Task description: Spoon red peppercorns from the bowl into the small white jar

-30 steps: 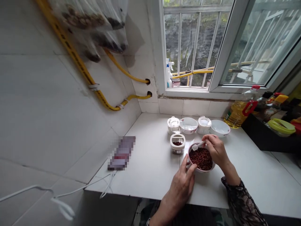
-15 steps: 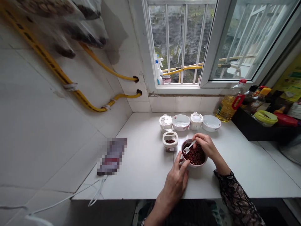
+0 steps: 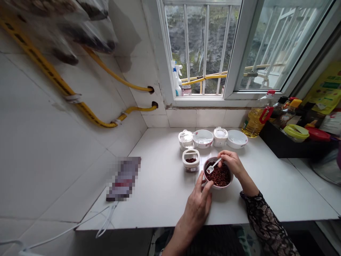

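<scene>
A white bowl [image 3: 217, 188] with a pinkish rim is filled with dark red, peppercorn-like bits [image 3: 220, 176]. My left hand [image 3: 197, 204] steadies its near left side, thumb and fingers spread against the rim. Between the fingertips of my right hand [image 3: 232, 164] is the handle of a small white spoon [image 3: 210, 169]. The spoon's scoop is over the left part of the bowl, with a few bits in it. Just left of the bowl stands a clear seasoning jar [image 3: 191, 166] with a cream rim, holding similar dark bits.
Behind are two white-filled jars [image 3: 185, 140] [image 3: 220, 138] and two white bowls [image 3: 203, 139] [image 3: 237, 139]. An oil bottle [image 3: 253, 122] and a black condiment box [image 3: 277, 142] stand at right. A blurred-out object [image 3: 124, 179] and white cable [image 3: 105, 224] lie at left.
The view has shifted slightly, moving everything a little left. Both hands keep their hold on bowl and spoon. The scoop looks slightly more lifted and its few bits show more clearly.
</scene>
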`<state>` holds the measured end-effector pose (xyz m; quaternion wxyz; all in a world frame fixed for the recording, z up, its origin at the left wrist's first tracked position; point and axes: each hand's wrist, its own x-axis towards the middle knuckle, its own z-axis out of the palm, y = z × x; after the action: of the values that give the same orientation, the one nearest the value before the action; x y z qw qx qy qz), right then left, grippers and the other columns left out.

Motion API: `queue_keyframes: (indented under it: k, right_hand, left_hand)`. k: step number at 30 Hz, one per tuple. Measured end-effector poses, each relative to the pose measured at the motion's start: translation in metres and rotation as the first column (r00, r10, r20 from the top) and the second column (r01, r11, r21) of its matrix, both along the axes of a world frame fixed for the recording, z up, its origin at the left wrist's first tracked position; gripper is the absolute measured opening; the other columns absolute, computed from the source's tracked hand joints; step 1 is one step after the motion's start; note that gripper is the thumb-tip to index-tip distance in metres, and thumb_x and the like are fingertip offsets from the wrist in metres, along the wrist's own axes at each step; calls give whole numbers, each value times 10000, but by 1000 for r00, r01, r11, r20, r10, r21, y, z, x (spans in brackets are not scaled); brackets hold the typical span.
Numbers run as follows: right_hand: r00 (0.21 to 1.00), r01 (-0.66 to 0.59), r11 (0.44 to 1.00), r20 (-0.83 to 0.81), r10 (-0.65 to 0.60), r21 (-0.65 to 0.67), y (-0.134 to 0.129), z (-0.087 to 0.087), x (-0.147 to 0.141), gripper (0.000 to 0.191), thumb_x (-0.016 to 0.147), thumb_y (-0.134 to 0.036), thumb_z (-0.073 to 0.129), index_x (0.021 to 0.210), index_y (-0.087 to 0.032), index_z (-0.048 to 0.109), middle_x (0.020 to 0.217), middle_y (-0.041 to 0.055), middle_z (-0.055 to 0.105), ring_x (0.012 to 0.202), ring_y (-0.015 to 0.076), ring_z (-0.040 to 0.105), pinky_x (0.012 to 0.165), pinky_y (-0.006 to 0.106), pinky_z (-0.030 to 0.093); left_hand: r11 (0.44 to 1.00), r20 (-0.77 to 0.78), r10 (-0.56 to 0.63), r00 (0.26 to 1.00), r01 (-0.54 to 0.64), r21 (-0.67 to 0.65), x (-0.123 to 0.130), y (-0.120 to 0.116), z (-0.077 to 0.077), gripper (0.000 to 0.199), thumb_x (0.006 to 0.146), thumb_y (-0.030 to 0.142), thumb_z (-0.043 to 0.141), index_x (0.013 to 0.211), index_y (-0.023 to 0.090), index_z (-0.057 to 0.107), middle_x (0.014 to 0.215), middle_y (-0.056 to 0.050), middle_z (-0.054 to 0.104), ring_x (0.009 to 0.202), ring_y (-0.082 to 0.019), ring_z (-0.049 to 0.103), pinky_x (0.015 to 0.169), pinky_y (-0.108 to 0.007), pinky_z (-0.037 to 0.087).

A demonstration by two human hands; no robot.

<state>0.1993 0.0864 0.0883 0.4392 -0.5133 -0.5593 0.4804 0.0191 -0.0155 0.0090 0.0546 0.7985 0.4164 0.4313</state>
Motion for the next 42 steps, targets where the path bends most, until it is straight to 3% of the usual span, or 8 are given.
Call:
queue_keyframes:
  k: [8,13,17,20,24,30,36,42]
  right_hand:
    - [998,26,1000,-54,-25,7,1,1,0,200,692,-386,563,730,-197,618,476,-7,624,499,168,562,578,289,409]
    - [990,123,970,-89,-106,208,-2,7,-15,206,811,-400,544,830,-205,607,594,2,677,639,197,655,718,329,484]
    - [989,63,877,87,-118,476,-10,10,-37,198,956,-331,442,956,-213,602,786,44,735,779,210,672,772,344,493]
    - [943,-141,732,317,-107,666,-15,10,-48,199,971,-206,414,957,-224,612,864,57,740,862,218,659,889,391,468]
    - [905,-251,616,408,-125,746,-17,12,-45,226,968,-133,400,961,-230,604,852,32,740,812,197,656,1018,435,392]
    - [899,-7,775,343,-272,632,-13,15,-8,207,963,-242,418,883,-228,608,698,33,693,835,242,618,797,365,465]
    - [816,-215,884,574,-72,415,-8,5,1,216,876,-171,419,752,-237,583,553,-9,625,730,223,597,899,393,415]
    - [908,-177,936,417,36,305,-9,3,-10,198,836,-206,412,705,-237,557,506,-29,615,586,186,569,807,350,425]
  left_hand:
    - [1000,-17,13,1000,-12,13,0,1,-2,434,904,37,447,1314,176,472,1524,-228,357,1181,-246,631,920,-357,580]
    - [999,-12,21,1000,-21,34,1,2,-4,423,912,43,436,1312,175,477,1519,-227,358,1162,-238,639,905,-341,585]
    - [999,-10,14,1000,-14,32,1,3,-6,422,912,44,437,1314,168,475,1509,-238,363,1163,-248,639,886,-345,594]
    - [1000,-20,5,1000,-5,20,0,3,-6,452,903,33,433,1338,156,458,1508,-248,359,1150,-242,646,883,-332,595]
    - [1000,-25,-3,1000,3,8,0,2,-4,462,898,25,430,1342,149,456,1505,-256,351,1152,-244,644,891,-335,591]
    - [1000,-11,15,1000,-15,14,1,0,0,432,915,41,430,1324,177,468,1510,-228,359,1176,-240,627,916,-349,582]
    - [1000,-11,0,1000,0,-4,0,0,-2,459,908,34,430,1339,191,443,1510,-231,357,1164,-244,634,885,-357,595]
    - [1000,-21,1,1000,-2,-10,0,0,-3,425,914,36,435,1315,177,459,1524,-236,346,1204,-254,618,906,-349,586]
